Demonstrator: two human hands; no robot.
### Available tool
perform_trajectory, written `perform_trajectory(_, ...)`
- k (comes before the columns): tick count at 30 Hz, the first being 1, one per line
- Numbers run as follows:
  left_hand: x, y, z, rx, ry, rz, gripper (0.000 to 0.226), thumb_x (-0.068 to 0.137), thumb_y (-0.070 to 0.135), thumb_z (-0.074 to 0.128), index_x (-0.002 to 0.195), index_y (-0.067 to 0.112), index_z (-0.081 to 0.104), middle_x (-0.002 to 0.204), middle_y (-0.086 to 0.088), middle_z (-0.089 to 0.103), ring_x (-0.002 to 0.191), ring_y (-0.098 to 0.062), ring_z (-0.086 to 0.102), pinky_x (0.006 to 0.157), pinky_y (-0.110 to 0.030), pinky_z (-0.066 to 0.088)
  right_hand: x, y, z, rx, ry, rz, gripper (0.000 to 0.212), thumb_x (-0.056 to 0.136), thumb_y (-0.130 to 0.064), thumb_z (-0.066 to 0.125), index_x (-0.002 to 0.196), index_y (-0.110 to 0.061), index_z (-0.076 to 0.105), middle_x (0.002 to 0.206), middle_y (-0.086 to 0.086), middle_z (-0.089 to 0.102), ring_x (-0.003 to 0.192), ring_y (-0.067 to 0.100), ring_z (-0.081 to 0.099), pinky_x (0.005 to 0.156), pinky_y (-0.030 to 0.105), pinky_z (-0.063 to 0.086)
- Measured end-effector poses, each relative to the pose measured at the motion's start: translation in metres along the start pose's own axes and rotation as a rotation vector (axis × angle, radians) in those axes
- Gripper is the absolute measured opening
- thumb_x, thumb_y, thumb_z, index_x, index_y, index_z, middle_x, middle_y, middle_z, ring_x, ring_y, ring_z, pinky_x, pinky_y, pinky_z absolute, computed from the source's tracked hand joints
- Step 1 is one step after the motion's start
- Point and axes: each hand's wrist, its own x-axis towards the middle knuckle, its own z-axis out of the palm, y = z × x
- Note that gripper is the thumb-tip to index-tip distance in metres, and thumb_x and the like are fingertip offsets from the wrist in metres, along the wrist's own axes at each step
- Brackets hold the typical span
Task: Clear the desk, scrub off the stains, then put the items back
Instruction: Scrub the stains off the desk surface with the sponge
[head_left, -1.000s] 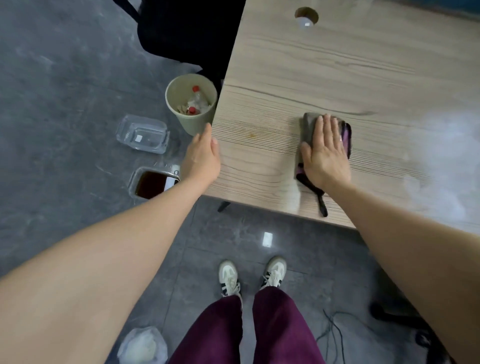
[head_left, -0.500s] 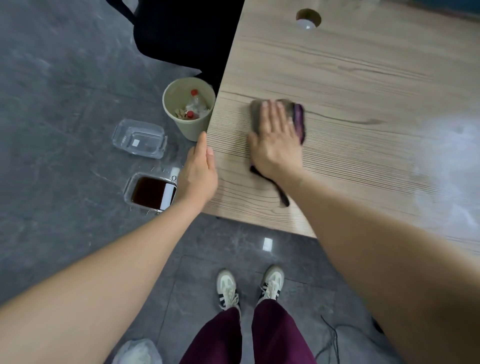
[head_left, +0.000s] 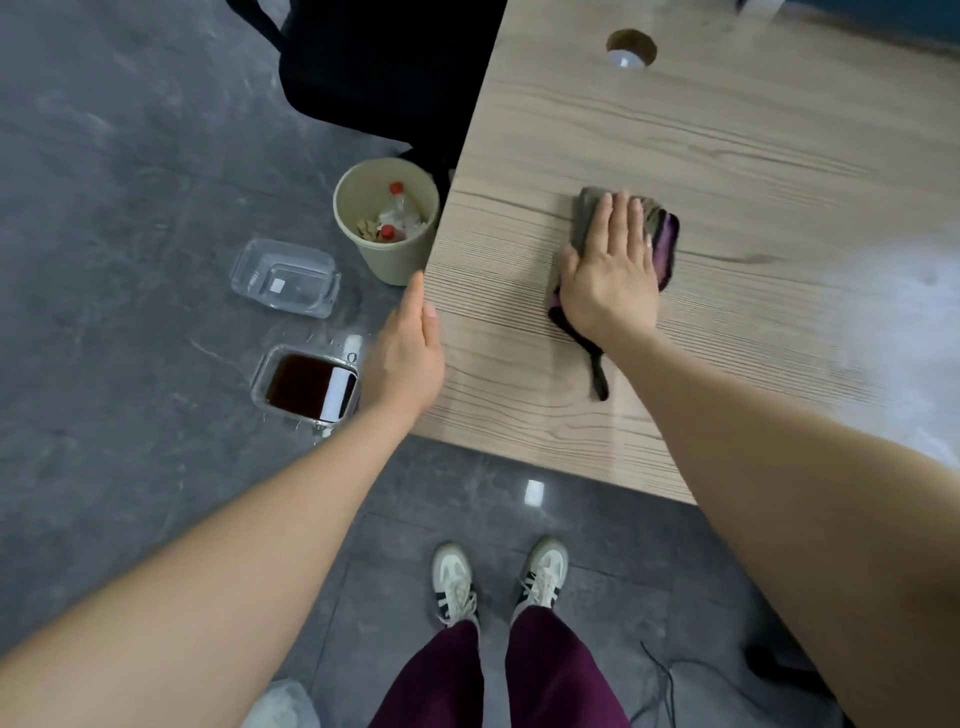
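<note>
A grey and purple cloth (head_left: 662, 234) lies on the light wooden desk (head_left: 727, 156), a dark strap trailing from it toward the front edge. My right hand (head_left: 610, 270) lies flat on the cloth with straight fingers and presses it down. My left hand (head_left: 408, 353) rests with straight fingers against the desk's left edge, near the front corner. No stain shows on the bare wood around the cloth.
On the grey floor left of the desk stand a beige bin (head_left: 387, 218) with bottles, an empty clear container (head_left: 285, 278) and a clear container of dark liquid (head_left: 309, 387). A black chair (head_left: 374, 62) stands behind. A cable hole (head_left: 631, 49) is far on the desk.
My right hand swept the cloth left across the desk, then back to the right. My left hand has stayed on the desk's left edge.
</note>
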Motion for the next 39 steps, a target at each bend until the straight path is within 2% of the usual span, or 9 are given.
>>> perform_trajectory(4, -0.001, 0.002, -0.001, -0.016, 0.009, 0.013, 0.046, 0.103, 0.027, 0.025, 0.149, 0.022, 0.022, 0.146, -0.008, 0.041, 0.130, -0.026, 0.041, 0.101, -0.033, 0.033, -0.030, -0.059, 0.015, 0.003, -0.085, -0.325, 0.064, 0.100, -0.041, 0.022, 0.151, -0.011, -0.003, 0.159, 0.005, -0.006, 0.146, 0.016, -0.010, 0.115, 0.030, -0.009)
perform_trajectory(7, -0.001, 0.001, -0.001, -0.031, 0.014, 0.027, 0.046, 0.103, 0.028, 0.025, 0.149, 0.021, 0.023, 0.146, -0.009, 0.041, 0.130, -0.026, 0.041, 0.101, -0.032, 0.033, -0.027, -0.051, 0.010, 0.027, -0.152, -0.475, 0.061, 0.101, -0.041, 0.023, 0.152, -0.016, -0.001, 0.159, 0.001, -0.007, 0.145, 0.012, -0.010, 0.117, 0.029, -0.006)
perform_trajectory(9, -0.002, 0.002, -0.001, -0.016, -0.007, -0.008, 0.047, 0.103, 0.030, 0.022, 0.150, 0.024, 0.019, 0.148, -0.005, 0.038, 0.133, -0.024, 0.038, 0.104, -0.033, 0.030, -0.014, -0.023, 0.005, 0.002, -0.105, -0.418, 0.062, 0.100, -0.041, 0.026, 0.152, -0.018, 0.002, 0.160, 0.001, -0.003, 0.146, 0.013, -0.009, 0.116, 0.030, -0.006)
perform_trajectory(12, -0.004, 0.003, -0.003, 0.003, -0.011, -0.027, 0.047, 0.103, 0.033, 0.019, 0.150, 0.027, 0.016, 0.149, -0.003, 0.037, 0.132, -0.025, 0.038, 0.103, -0.037, 0.032, -0.001, 0.012, -0.001, 0.018, -0.005, -0.056, 0.062, 0.099, -0.038, 0.027, 0.152, -0.017, 0.005, 0.160, 0.003, -0.002, 0.146, 0.016, -0.007, 0.115, 0.031, -0.008)
perform_trajectory(14, -0.004, 0.004, -0.003, 0.012, -0.011, -0.027, 0.047, 0.104, 0.032, 0.019, 0.150, 0.026, 0.016, 0.148, -0.003, 0.038, 0.131, -0.026, 0.039, 0.102, -0.037, 0.033, -0.008, 0.001, 0.002, 0.027, 0.025, 0.035, 0.062, 0.099, -0.036, 0.026, 0.152, -0.015, 0.004, 0.160, 0.004, -0.002, 0.146, 0.018, -0.007, 0.117, 0.033, -0.005)
perform_trajectory(21, -0.002, 0.003, -0.003, -0.020, -0.023, -0.047, 0.047, 0.103, 0.033, 0.022, 0.149, 0.028, 0.019, 0.149, -0.001, 0.038, 0.131, -0.025, 0.039, 0.102, -0.034, 0.032, -0.027, -0.030, 0.010, 0.001, -0.104, -0.477, 0.061, 0.099, -0.041, 0.027, 0.152, -0.020, 0.005, 0.160, -0.002, 0.000, 0.146, 0.012, -0.005, 0.117, 0.030, -0.002)
perform_trajectory(28, -0.003, -0.001, -0.001, -0.047, 0.004, -0.002, 0.047, 0.103, 0.033, 0.022, 0.149, 0.027, 0.021, 0.140, -0.002, 0.047, 0.123, -0.023, 0.048, 0.097, -0.036, 0.040, 0.040, -0.022, 0.005, 0.001, 0.021, -0.145, 0.061, 0.099, -0.036, 0.025, 0.152, -0.016, 0.005, 0.160, 0.002, 0.000, 0.146, 0.016, -0.005, 0.117, 0.031, -0.004)
perform_trajectory(35, -0.002, 0.002, -0.001, -0.032, 0.006, 0.010, 0.047, 0.102, 0.029, 0.028, 0.149, 0.025, 0.023, 0.143, -0.004, 0.046, 0.125, -0.025, 0.048, 0.098, -0.038, 0.040, -0.007, -0.061, 0.019, -0.034, -0.093, -0.596, 0.059, 0.098, -0.039, 0.025, 0.152, -0.021, 0.008, 0.159, -0.004, 0.005, 0.146, 0.012, -0.002, 0.117, 0.030, 0.002)
perform_trajectory(39, 0.000, -0.002, 0.001, -0.054, -0.001, -0.003, 0.046, 0.101, 0.033, 0.026, 0.147, 0.032, 0.022, 0.131, -0.002, 0.055, 0.112, -0.024, 0.056, 0.093, -0.044, 0.044, 0.060, -0.060, 0.015, -0.018, -0.032, -0.454, 0.058, 0.098, -0.037, 0.024, 0.152, -0.019, 0.012, 0.159, 0.002, 0.008, 0.147, 0.017, 0.001, 0.118, 0.033, 0.001)
